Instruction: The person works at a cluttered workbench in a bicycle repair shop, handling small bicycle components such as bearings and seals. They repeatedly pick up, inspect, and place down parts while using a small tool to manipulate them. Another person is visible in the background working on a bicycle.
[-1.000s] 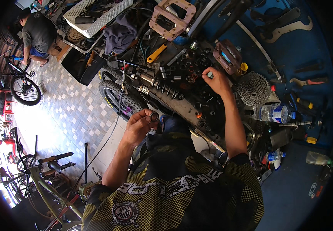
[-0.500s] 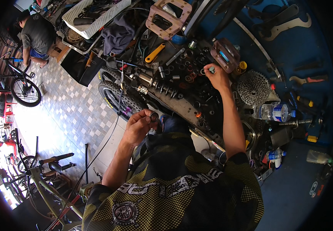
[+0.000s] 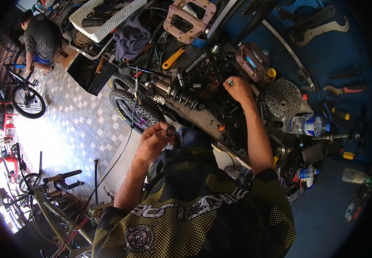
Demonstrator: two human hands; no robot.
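Between the thumb and fingers of my left hand is a small dark ring, pinched in front of my body. My right hand reaches over the cluttered bench, its fingers closed on a small pale-green piece whose kind I cannot make out. Near those fingertips lie several thin orange rings and dark rings. A rear shock with a coil spring rests to the left of them, and a pink-brown pedal is just beyond the right hand.
A bicycle cassette and a water bottle stand right of my right forearm. A yellow crank-shaped tool, a grey cloth and a white basket lie farther back. At far left a person bends beside a bicycle.
My right hand has shifted slightly left over the bench with the pale-green piece, toward the orange rings. The left hand stays nearly still with its ring.
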